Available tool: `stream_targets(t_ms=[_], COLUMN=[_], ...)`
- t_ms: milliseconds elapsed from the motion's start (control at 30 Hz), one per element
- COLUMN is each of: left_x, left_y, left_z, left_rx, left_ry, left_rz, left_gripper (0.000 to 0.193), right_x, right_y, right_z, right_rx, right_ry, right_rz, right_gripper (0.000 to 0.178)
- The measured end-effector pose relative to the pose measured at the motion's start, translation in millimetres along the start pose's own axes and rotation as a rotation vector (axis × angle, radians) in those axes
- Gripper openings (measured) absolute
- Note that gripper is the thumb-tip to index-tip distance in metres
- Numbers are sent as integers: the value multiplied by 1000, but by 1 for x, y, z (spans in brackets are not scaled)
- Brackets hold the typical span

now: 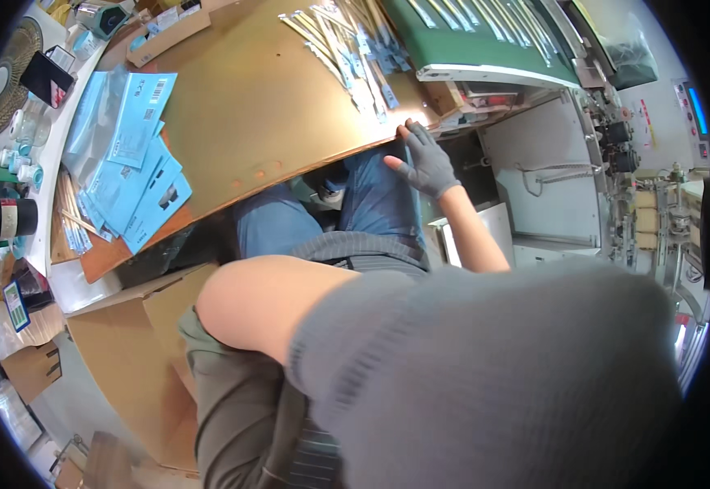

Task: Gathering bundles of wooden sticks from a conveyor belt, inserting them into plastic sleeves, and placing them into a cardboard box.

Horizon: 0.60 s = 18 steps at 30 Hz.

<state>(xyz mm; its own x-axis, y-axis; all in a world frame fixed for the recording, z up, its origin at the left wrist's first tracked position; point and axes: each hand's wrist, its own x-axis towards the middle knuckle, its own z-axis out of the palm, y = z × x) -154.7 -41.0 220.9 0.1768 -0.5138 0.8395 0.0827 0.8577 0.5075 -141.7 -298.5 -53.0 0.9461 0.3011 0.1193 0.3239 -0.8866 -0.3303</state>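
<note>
My right hand (430,163), in a grey glove with bare fingertips, is at the front edge of the brown tabletop (233,106). Its fingers are stretched out and the thumb stands apart; nothing shows in its grip. Just beyond the fingertips lies a loose pile of long, slim sticks (355,49), pale with blue-and-white ends. My left arm (257,301) is bent, with its elbow toward the left, and my left hand is out of sight. Light-blue flat printed pouches (139,171) lie fanned out at the table's left end.
A green conveyor belt (461,45) carries several similar sticks at the back right. Metal machinery (615,147) stands at the right. On the left are a white shelf (49,212) with small bottles, a fan (0,81) and a dark phone (47,80). A cardboard box (127,367) stands below.
</note>
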Motion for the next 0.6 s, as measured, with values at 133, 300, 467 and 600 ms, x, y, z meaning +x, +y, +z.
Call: stream_targets(t_ms=[133,300,467,600], left_x=[-7,-14,-10,-29], left_y=[-3,0,-25,22], left_z=[-11,-18,-14,16], left_rx=[3,-2,-189,-30], left_ry=[-8,-41,-185,134], left_rz=[12,15,136,111], left_gripper=[18,19,20,17], right_x=[-1,-3,-25,5], right_y=[4,6,34,-11], right_z=[-2,3,-13,13], right_rx=[-35,-31,-31,8], right_ry=[-9,-17,86,-11], right_rz=[9,6,72,11], right_gripper=[79,80,76,76])
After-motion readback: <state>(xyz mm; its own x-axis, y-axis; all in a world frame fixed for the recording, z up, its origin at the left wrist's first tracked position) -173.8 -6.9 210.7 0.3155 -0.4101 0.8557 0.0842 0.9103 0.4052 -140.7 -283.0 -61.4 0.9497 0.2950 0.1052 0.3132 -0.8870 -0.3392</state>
